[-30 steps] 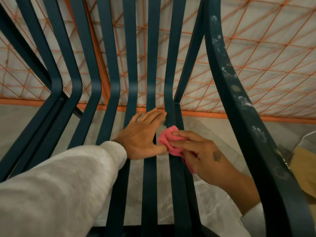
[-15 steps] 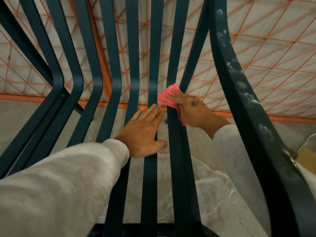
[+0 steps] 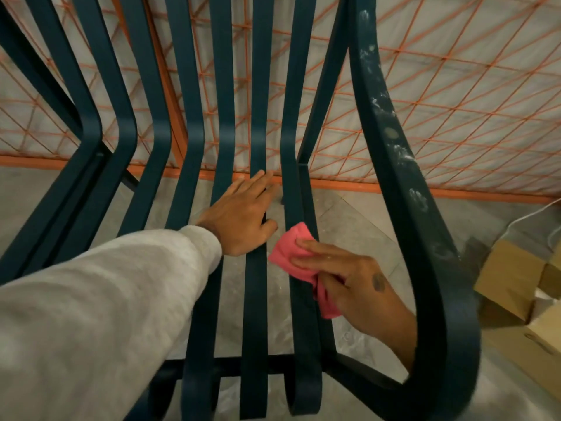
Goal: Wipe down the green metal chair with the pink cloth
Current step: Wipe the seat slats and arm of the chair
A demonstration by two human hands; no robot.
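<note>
The dark green metal chair [image 3: 194, 141] fills the view, its flat slats running from the backrest down into the seat. My left hand [image 3: 243, 217] lies flat and spread on the middle seat slats, holding nothing. My right hand [image 3: 349, 281] presses the crumpled pink cloth [image 3: 288, 253] onto the rightmost seat slat, reaching in under the right armrest [image 3: 403, 165], which carries whitish smudges. Part of the cloth hangs below my palm.
Behind the chair stands an orange wire mesh panel [image 3: 455, 117] over white sheeting. Brown cardboard boxes [image 3: 516, 281] sit on the grey floor at the right, beside a thin white cable [image 3: 534, 214].
My right hand slid the cloth up the slat toward the backrest, then back down onto the seat, nearer to me. The left hand stayed flat on the slats.
</note>
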